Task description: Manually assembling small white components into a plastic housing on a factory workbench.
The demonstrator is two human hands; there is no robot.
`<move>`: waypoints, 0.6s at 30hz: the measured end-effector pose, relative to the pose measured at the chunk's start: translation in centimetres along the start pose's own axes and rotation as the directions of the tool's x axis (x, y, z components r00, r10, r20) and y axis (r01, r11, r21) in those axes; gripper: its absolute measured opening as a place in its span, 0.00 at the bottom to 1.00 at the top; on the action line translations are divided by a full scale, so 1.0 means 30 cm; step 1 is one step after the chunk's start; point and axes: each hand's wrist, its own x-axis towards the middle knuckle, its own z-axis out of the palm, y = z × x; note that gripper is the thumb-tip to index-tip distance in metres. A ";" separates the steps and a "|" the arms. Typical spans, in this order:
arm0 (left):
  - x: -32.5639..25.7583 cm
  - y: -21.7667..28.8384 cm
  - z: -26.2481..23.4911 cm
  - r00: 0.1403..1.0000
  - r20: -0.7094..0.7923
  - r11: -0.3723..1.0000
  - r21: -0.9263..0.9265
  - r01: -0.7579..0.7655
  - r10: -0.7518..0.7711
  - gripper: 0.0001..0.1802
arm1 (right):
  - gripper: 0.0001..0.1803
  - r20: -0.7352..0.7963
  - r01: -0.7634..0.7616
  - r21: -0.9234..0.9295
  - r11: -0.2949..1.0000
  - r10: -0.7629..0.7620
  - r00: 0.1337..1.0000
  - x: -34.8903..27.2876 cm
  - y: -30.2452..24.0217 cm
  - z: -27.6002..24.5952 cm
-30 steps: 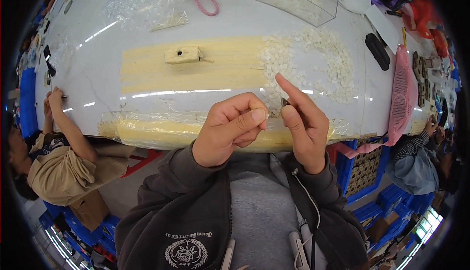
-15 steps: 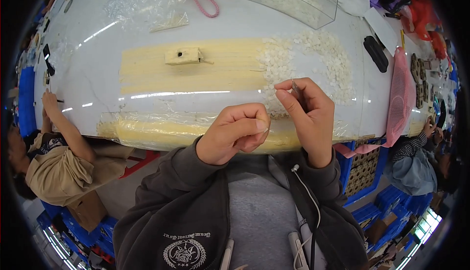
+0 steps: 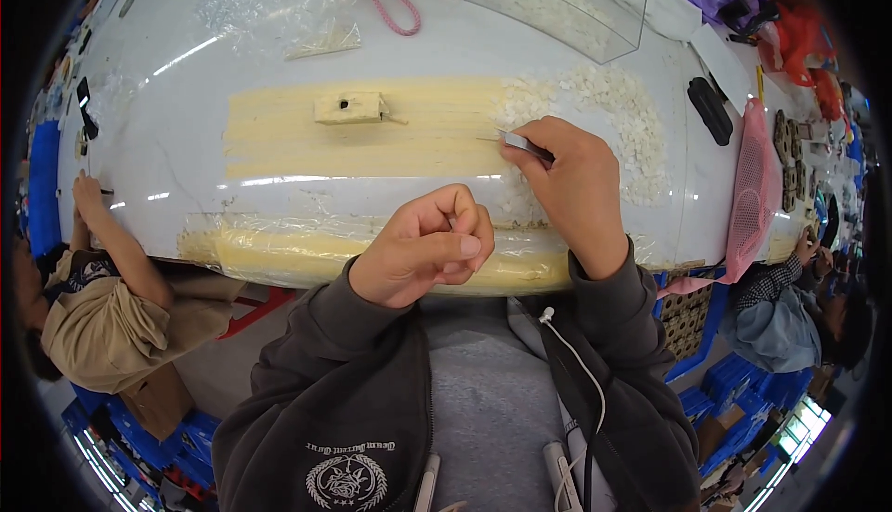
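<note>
In my right hand [image 3: 574,177] are metal tweezers [image 3: 528,146], their thin tips pointing left over the right end of a pale yellow taped strip [image 3: 279,145] on the table. Just beyond those tips lie many small white flat pieces [image 3: 530,98], spread out to the right. My left hand [image 3: 423,247] is held above the table's near edge with its fingers curled and thumb pressed against them. Whatever it pinches is too small and hidden to name. A small pale yellow block [image 3: 348,108] with a dark round hole rests on the strip, touched by neither hand.
A clear plastic box [image 3: 557,10] of white pieces stands at the far right. Clear plastic bags [image 3: 269,6] and a pink braided cord [image 3: 390,6] lie farther back. Right are a black case [image 3: 711,111] and a pink mesh bag [image 3: 753,196]. A person [image 3: 121,326] works at left.
My right hand has moved forward and left, bringing the tweezers down toward the strip's end. My left hand has shifted slightly left, with its fingers a little looser.
</note>
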 end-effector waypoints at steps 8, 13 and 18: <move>0.000 0.004 0.006 1.000 -0.016 0.999 0.043 0.011 -0.010 0.04 | 0.07 0.175 -0.169 -0.101 0.980 0.185 0.967 0.043 -0.026 -0.039; 0.001 0.009 0.013 0.998 -0.052 0.995 0.096 0.024 -0.019 0.03 | 0.07 0.170 -0.157 -0.100 0.982 0.172 0.970 0.043 -0.023 -0.040; 0.001 0.015 0.016 0.997 -0.070 0.988 0.151 0.040 -0.030 0.03 | 0.07 0.157 -0.188 -0.050 0.981 0.194 0.968 0.045 -0.021 -0.042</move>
